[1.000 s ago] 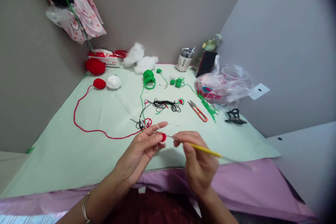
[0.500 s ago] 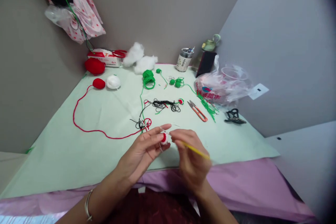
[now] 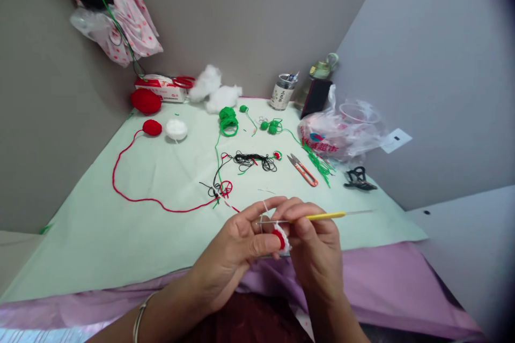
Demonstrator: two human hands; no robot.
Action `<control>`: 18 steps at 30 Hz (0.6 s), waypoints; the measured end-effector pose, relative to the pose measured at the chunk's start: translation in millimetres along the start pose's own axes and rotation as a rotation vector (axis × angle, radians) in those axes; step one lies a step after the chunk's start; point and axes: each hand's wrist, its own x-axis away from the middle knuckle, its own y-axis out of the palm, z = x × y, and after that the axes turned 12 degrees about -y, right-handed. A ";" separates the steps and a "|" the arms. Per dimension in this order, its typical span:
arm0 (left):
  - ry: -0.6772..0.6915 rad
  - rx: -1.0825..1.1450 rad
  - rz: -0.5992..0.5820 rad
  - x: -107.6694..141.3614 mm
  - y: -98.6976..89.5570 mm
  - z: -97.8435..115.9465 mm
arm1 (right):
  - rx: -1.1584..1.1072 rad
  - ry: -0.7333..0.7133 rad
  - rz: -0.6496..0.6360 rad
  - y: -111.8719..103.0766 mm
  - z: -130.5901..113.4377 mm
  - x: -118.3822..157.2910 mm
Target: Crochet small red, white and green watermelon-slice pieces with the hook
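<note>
My left hand pinches a small red and white crochet piece between thumb and fingers. White yarn runs over its raised index finger. My right hand grips a crochet hook with a yellow handle, held nearly level. The hook's metal tip points left, at the top edge of the crochet piece. Both hands are close together above the table's front edge. A white yarn ball and a red yarn ball lie at the left, the red strand trailing toward my hands.
Black yarn lies mid-table, with thread snips to its right. Behind are green yarn, white stuffing and a pen can. A plastic bag and a black claw clip stand at the right.
Both hands have moved right and slightly toward me with the crochet piece. The hook has swung to nearly level, its tip at the piece. The white yarn ball has shifted slightly.
</note>
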 end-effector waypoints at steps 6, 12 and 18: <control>0.149 -0.099 0.191 -4.4 -8.0 5.3 | -0.008 0.047 0.072 -1.6 6.6 0.0; 0.193 -0.148 0.208 -0.9 -13.4 9.8 | 0.057 0.046 0.076 -2.2 9.4 -0.8; 0.238 -0.211 0.253 0.5 -15.5 11.2 | 0.275 -0.071 -0.036 -4.2 1.6 1.4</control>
